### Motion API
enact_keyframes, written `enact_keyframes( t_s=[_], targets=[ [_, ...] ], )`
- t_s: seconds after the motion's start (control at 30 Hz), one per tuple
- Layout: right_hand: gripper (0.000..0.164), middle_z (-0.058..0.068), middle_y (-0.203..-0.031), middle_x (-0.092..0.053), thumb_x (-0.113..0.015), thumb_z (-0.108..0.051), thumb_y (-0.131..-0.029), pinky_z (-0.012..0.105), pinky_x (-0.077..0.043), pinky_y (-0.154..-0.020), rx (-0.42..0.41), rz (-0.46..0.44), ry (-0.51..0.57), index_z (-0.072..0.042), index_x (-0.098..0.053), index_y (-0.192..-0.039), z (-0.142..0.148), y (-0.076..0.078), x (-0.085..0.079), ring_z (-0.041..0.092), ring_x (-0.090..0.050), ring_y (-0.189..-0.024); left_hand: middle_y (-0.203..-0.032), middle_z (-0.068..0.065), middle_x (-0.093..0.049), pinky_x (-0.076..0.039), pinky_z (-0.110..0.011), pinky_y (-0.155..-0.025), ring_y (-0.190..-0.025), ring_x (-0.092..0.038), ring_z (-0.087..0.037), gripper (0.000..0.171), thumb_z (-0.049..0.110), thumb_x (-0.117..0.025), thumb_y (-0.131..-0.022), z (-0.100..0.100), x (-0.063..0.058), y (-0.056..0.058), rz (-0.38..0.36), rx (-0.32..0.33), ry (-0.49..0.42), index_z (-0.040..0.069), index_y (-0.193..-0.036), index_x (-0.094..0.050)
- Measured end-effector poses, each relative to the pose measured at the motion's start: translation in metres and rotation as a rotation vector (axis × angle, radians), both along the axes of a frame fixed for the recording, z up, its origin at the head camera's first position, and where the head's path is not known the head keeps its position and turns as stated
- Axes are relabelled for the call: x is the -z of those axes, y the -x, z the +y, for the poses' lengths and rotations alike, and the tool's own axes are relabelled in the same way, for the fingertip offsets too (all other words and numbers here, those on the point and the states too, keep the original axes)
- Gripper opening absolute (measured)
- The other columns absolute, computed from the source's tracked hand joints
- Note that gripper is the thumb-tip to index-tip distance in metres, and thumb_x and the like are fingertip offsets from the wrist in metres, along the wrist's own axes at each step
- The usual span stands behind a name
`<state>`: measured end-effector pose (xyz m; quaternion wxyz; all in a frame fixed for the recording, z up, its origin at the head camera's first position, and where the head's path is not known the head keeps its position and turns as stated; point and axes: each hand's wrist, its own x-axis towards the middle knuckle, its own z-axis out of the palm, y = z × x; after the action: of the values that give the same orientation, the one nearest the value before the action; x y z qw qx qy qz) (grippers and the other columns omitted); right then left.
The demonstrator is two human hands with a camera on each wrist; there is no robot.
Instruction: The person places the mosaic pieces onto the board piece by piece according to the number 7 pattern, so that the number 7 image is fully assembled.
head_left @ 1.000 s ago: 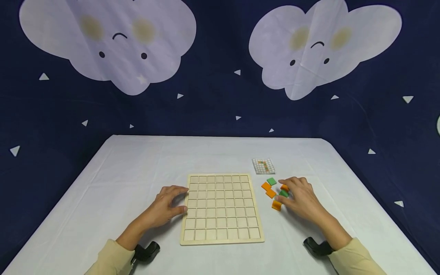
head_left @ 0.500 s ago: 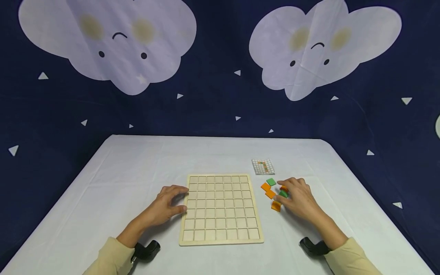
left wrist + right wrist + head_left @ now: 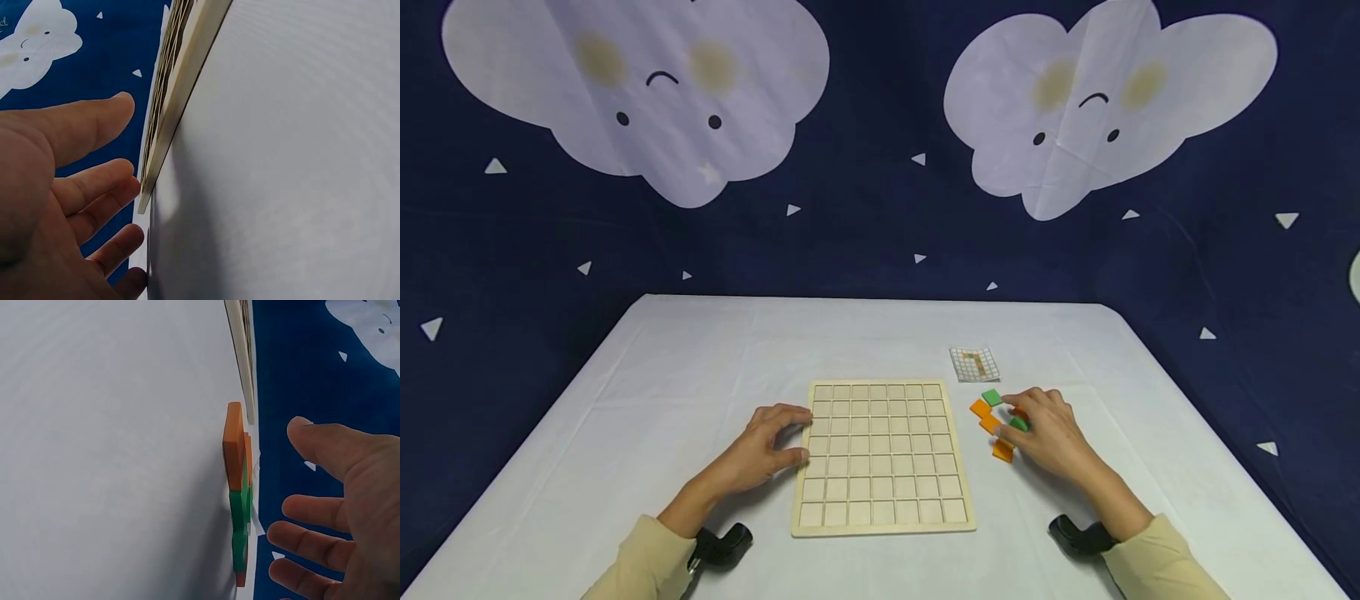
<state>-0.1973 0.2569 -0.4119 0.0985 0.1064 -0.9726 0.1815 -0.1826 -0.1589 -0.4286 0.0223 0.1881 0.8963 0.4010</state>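
On the white table (image 3: 662, 375), seen from your head, a flat wooden board (image 3: 883, 457) lay in the middle, with rows of little squares cut into it. Your left hand (image 3: 762, 447) was at its left side, the thumb and pointing finger spread apart with their tips right by the edge. That hand was loose and gripped nothing. Your right hand (image 3: 1057, 431) was to the right of the board, partly over the small tiles, and its fingers were loose and gripped nothing too. Near it you could see a green tile (image 3: 992, 397) at the back, an orange tile (image 3: 980, 408) just beside it, and more orange and green ones close by, one partly hidden under your fingers. Behind the tiles lay a little card (image 3: 975, 365) with a grid and some coloured squares. From your left wrist, your fingers and thumb were stretched out next to the board's thin side; you couldn't tell from there if they touched it. From your right wrist, your thumb and fingers were apart from each other, and the tiles lay flat in a bunch, with the board's corner farther off.
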Motion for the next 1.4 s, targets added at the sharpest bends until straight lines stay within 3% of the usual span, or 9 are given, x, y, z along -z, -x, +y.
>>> enact_keyframes(
  t_s=[0.53, 1.17, 1.4],
  targets=[
    [0.044, 0.013, -0.107, -0.062, -0.074, -0.031, -0.078, 0.040, -0.032, -0.078, 0.000, -0.055, -0.013, -0.004, -0.067, -0.111, -0.0023, 0.0037, 0.0028, 0.029, -0.047, -0.097, -0.134, -0.005, -0.052, -0.029, -0.054, -0.103, -0.126, -0.035, -0.030, 0.043, 0.016, -0.073, -0.081, 0.0017, 0.0025, -0.0003, 0.004, -0.012, 0.000, 0.008, -0.121, -0.060],
    [0.031, 0.009, -0.100, -0.061, -0.076, -0.029, -0.075, 0.046, -0.032, -0.082, -0.008, -0.046, -0.049, -0.009, -0.072, -0.098, -0.0065, 0.0070, 0.0089, 0.031, -0.046, -0.099, -0.137, -0.006, -0.050, -0.031, -0.052, -0.104, -0.127, -0.035, -0.029, 0.045, 0.008, -0.072, -0.079, 0.0021, 0.0038, -0.0007, 0.023, -0.019, 0.026, 0.005, -0.122, -0.060],
    [0.029, 0.007, -0.099, -0.062, -0.076, -0.029, -0.076, 0.042, -0.031, -0.079, -0.018, -0.046, -0.041, -0.010, -0.073, -0.097, -0.0069, 0.0073, 0.0100, 0.029, -0.045, -0.098, -0.137, -0.006, -0.050, -0.029, -0.053, -0.104, -0.128, -0.035, -0.028, 0.046, 0.008, -0.072, -0.078, 0.0036, 0.0064, -0.0005, 0.017, -0.025, 0.024, 0.005, -0.122, -0.060]
  ],
)
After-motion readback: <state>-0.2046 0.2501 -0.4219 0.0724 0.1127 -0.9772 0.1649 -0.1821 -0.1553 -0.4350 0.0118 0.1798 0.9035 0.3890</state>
